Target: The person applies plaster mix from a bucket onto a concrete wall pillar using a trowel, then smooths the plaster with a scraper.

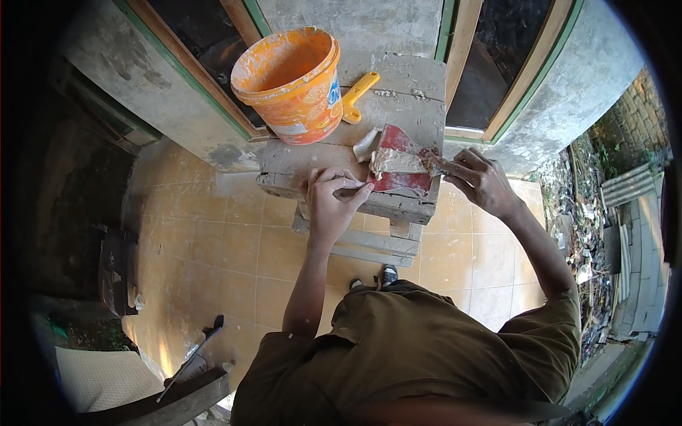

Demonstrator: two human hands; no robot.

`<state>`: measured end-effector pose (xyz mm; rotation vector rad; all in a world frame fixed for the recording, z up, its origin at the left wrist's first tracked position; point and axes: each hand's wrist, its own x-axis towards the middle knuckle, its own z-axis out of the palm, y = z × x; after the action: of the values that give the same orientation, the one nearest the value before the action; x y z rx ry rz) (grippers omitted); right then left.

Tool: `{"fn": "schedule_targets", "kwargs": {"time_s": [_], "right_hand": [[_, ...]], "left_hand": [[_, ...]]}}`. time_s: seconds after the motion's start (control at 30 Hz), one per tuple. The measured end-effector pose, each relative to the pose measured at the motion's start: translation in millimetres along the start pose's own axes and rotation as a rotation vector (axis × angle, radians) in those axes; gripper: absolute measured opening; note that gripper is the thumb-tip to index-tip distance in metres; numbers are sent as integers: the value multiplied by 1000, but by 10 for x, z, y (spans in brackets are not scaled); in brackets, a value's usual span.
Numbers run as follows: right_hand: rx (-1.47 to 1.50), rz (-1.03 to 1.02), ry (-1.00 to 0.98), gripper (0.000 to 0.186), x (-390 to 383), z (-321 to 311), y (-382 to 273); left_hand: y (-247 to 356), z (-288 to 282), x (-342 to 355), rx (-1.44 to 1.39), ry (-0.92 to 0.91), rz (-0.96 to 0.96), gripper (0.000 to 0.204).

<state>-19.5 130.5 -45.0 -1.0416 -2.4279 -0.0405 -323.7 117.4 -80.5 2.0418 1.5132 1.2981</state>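
Working: person stands over a rough wooden bench (398,92), both hands at its near edge, busy w/ putty or filler (looks like mixing or loading, my read).
Landmark: red board (401,160), a flat red piece smeared w/ pale paste, lying on the bench near its front edge.
Step in hand: paste on the board is being handled, prob. scraped or gathered; no sign of it going onto a wall yet.
Left hand (330,202): just left of the red board, fingers curled shut around a thin pale tool, prob. a scraper (353,192), whose tip points toward the board's left edge.
Right hand (477,177): at the red board's right edge, fingers pinched on a small lump or tool tip (431,162) (too smeared to tell which), touching the board.
Orange bucket (293,85): behind-left of the red board, on the bench, open top, paste-streaked inside.
Yellow handle (357,96): behind the board, just right of the bucket, lying flat; its blade end can't be made out.
White lump (364,144): touching the board's back-left corner, prob. a paste blob or rag.
Next move calls for: steady grip w/ right hand so the board doesn't slide, then a flat, even drag of the scraper across the paste.
Risk: board sits near the bench edge, could tip off.
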Motion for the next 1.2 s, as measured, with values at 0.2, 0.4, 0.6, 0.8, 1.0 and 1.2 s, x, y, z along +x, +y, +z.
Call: {"fn": "schedule_targets", "kwargs": {"time_s": [0.2,0.4,0.6,0.8,1.0,1.2], "right_hand": [[-53,-27,7,38,-4,-28,28],[-136,-13,3,37,-45,-152,101],[-247,-17,40,36,-92,-309,157],[-300,36,52,30,-123,-459,143],[-223,-21,150,27,-41,-365,25],[-193,-87,64,30,236,-405,-123]], "left_hand": [[5,9,3,8,2,0,16],[37,-4,9,-3,-2,17,17],[-14,19,-5,-6,-21,-26,17],[-27,24,-16,13,-19,-42,17],[5,11,-8,20,-19,-49,17],[5,21,-13,58,-1,-17,17]]}}
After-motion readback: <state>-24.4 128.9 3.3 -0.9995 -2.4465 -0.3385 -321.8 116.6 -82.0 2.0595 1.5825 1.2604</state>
